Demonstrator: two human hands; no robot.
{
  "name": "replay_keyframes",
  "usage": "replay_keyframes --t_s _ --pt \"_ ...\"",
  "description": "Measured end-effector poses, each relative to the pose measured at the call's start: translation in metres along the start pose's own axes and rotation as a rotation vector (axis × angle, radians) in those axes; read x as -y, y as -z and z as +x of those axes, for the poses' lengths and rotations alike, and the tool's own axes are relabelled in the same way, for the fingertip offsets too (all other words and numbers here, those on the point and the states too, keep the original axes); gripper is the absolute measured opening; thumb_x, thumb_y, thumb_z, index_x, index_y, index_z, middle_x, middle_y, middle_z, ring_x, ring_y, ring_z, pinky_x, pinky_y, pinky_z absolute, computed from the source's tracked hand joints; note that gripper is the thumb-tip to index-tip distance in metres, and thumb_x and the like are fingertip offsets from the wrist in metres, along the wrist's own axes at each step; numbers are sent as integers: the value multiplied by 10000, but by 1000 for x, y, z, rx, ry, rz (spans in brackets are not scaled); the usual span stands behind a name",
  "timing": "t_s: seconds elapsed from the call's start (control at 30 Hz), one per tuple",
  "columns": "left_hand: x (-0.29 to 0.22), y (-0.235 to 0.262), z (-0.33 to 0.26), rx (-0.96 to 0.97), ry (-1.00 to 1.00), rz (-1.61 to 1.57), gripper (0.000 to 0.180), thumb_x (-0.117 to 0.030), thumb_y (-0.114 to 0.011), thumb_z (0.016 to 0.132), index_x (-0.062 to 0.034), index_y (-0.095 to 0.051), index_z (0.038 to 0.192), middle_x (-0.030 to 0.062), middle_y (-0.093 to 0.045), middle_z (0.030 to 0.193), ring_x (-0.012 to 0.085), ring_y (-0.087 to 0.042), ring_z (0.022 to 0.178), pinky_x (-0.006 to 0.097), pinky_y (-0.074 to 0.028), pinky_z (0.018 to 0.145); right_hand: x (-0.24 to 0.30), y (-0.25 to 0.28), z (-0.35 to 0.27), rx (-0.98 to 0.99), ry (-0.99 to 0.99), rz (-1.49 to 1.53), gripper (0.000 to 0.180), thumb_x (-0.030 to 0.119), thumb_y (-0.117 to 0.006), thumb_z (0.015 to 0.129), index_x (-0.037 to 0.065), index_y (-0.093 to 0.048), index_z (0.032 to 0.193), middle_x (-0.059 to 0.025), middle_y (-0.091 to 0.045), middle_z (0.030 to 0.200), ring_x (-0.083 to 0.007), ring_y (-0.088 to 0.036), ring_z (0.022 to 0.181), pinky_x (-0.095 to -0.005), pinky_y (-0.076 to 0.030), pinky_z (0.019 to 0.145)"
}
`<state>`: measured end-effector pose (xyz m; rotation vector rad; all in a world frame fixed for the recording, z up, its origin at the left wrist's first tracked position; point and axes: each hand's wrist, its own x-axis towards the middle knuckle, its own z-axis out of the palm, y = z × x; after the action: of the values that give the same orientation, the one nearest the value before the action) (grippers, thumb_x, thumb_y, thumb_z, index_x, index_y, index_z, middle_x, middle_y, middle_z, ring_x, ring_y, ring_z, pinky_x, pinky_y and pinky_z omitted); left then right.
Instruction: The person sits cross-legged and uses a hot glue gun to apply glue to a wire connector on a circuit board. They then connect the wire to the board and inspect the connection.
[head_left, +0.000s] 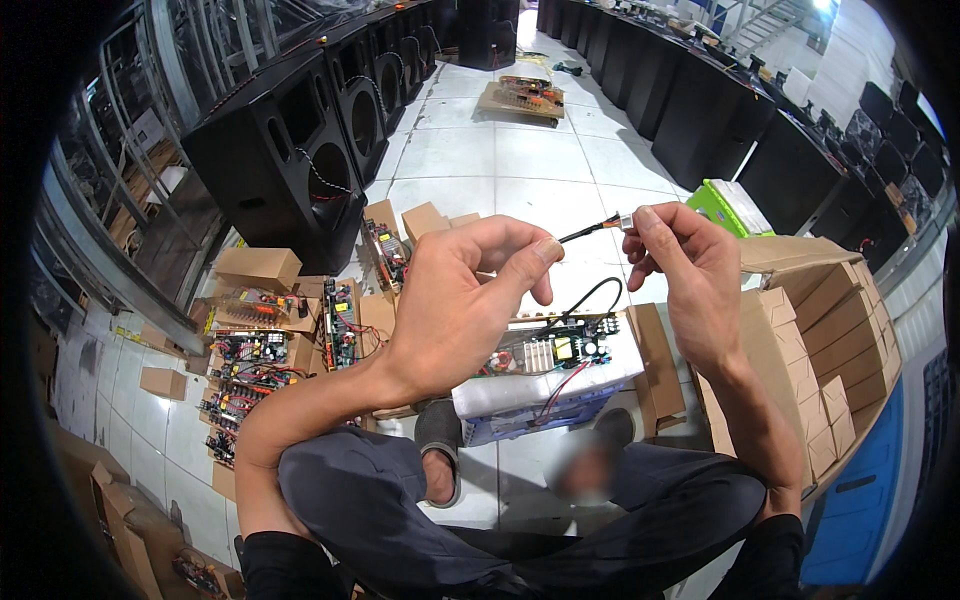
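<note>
A thin dark cable (580,236) stretches between my two raised hands. My left hand (465,300) pinches its left end between thumb and fingers. At the other end, my right hand (688,270) grips the small white plug (627,221), where a few coloured wires enter it. Below my hands a circuit board (560,350) with capacitors, a yellow transformer and a metal heat sink lies on white foam (480,400) over a blue crate (520,424). A black cable (603,285) loops up from behind the board, and red and black wires hang over the front.
Several circuit boards (250,375) and small cardboard boxes (258,268) cover the floor at left. A large open carton (765,350) of folded cardboard stands at right, near a green box (715,208). Black speaker cabinets (290,150) line both sides. Farther off, boards rest on a low wooden platform (520,103).
</note>
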<state>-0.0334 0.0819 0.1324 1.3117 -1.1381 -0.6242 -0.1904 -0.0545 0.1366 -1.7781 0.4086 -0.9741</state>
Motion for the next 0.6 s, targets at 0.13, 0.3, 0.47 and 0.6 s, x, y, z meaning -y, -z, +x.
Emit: replay_keyframes --t_s 0.13,0.3,0.47,0.6 --pt "1 1 0 0 -11 10 236 -158 -595 940 69 -650 975 50 -659 728 48 -560 654 207 -421 593 -1 -2 0 2 -6 8 256 175 -568 961 -63 -655 930 -74 -644 799 -79 -578 716 -208 -480 559" --pt "1 0 0 -16 -13 -5 236 -156 -593 940 69 -651 979 52 -663 728 42 -549 639 204 -413 581 0 -2 0 -2 -8 16 256 174 -568 960 -65 -655 934 -75 -647 807 -81 -582 728 -210 -484 566" --pt "1 1 0 -9 -10 3 231 -154 -591 940 65 -655 978 47 -665 728 24 -512 597 201 -382 541 1 -1 -1 10 -11 -19 257 176 -567 961 -64 -655 936 -71 -646 805 -81 -581 730 -213 -485 570" --pt "2 1 1 -5 -8 3 232 -157 -590 941 62 -657 976 44 -665 729 22 -504 590 199 -373 532 -1 -1 -1 10 -10 -14 261 183 -564 963 -61 -656 936 -73 -646 804 -81 -579 730 -213 -483 563"
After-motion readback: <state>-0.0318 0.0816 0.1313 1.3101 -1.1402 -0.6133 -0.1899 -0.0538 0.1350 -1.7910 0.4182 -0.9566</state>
